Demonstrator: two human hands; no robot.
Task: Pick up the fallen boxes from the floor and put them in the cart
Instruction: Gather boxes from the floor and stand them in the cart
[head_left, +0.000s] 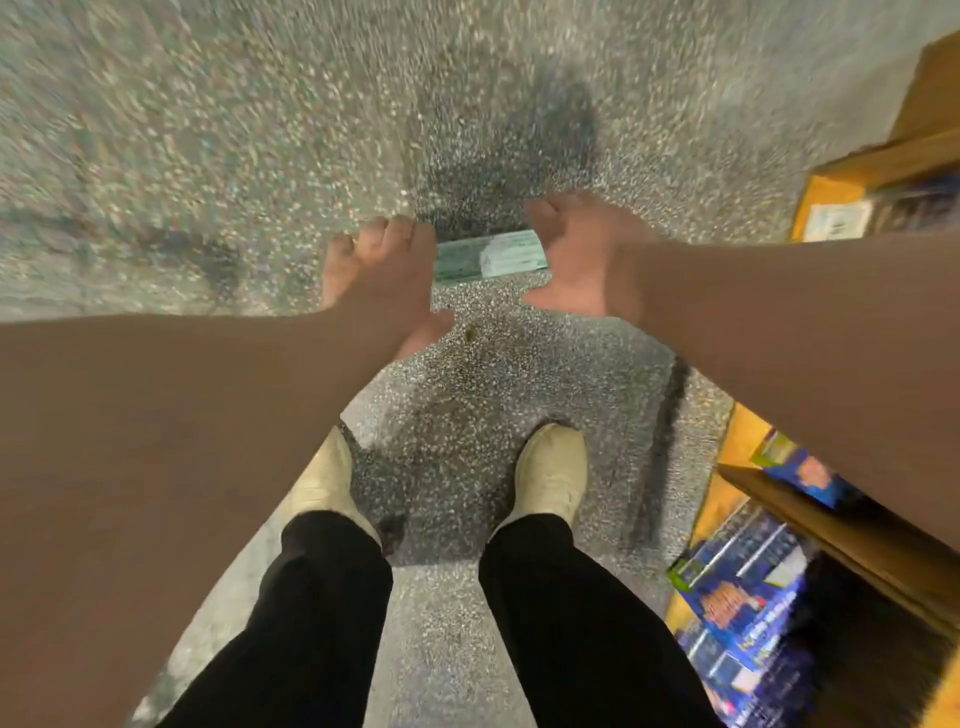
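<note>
Head view: one slim, flat box (491, 254), pale green and white with blurred print, lies crosswise above the speckled floor (208, 130), ahead of two beige shoes (550, 478); contact with the floor cannot be told. The left hand (384, 270) clasps its left end, fingers curled together over the far edge. The right hand (582, 254) clasps the right end likewise, thumb spread apart.

Shot's smeared, so print on the pale green box (488, 255) is unreadable, its ends hide behind the left hand (382, 275) and right hand (582, 254), and the blue shelf boxes (748, 613) run off the right edge.
</note>
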